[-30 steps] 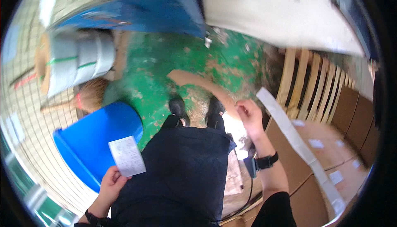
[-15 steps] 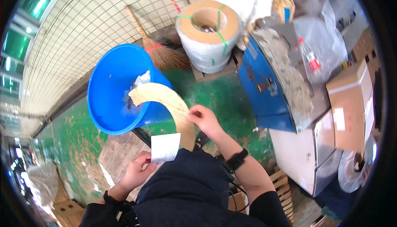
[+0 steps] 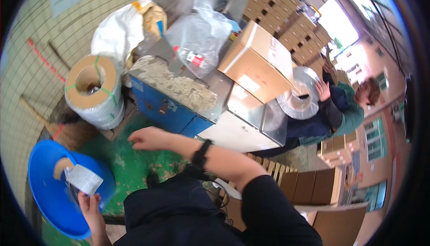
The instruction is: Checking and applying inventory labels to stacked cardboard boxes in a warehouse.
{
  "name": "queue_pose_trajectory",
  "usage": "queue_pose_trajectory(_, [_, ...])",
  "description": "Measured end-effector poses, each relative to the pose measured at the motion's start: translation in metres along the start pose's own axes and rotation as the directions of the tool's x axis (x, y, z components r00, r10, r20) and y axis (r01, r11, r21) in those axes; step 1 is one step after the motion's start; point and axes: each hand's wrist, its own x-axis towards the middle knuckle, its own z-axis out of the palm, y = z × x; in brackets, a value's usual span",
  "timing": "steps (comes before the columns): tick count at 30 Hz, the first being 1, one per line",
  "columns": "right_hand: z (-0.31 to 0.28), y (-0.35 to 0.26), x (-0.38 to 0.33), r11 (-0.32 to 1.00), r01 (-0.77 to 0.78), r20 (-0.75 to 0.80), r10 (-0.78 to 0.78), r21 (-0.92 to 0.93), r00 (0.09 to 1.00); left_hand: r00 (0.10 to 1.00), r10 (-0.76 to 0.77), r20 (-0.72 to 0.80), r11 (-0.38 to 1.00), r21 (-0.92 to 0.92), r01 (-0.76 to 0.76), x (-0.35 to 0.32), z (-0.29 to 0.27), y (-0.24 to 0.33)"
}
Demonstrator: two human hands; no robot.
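- Fingers of our left hand pinched a white paper slip over the blue tub.
- Our right hand hung empty, fingers loosely spread, above the green floor.

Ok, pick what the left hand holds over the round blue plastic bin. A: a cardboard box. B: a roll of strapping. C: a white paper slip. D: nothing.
C: the left hand pinches a white paper slip above the round blue plastic bin.
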Motion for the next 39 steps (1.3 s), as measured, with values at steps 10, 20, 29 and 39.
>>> queue_pose_trajectory(10, [-0.086, 0.102, -0.332, 0.654, -0.214, -0.44, 0.68, 0.726, 0.586, 0.839, 0.081, 0.538, 0.993, 0.028, -0.113, 0.11, 0.244, 0.039])
queue_pose_trajectory(20, [-0.254, 0.169, -0.355, 0.863, -0.208, -0.635, 0.484, 0.46, 0.602, 0.824, -0.132, 0.55, 0.967, 0.256, -0.016, 0.147, 0.392, 0.006])
queue_pose_trajectory(29, [-0.361, 0.157, -0.245, 0.959, -0.239, -0.638, 0.28, 0.152, 0.717, 0.864, -0.147, 0.481, 0.951, 0.308, -0.01, 0.257, 0.461, 0.004])
queue_pose_trajectory(39, [-0.499, 0.214, -0.177, 0.87, -0.487, -0.819, 0.221, -0.08, 0.53, 0.798, -0.262, 0.543, 0.957, 0.255, 0.141, 0.344, 0.497, -0.008])
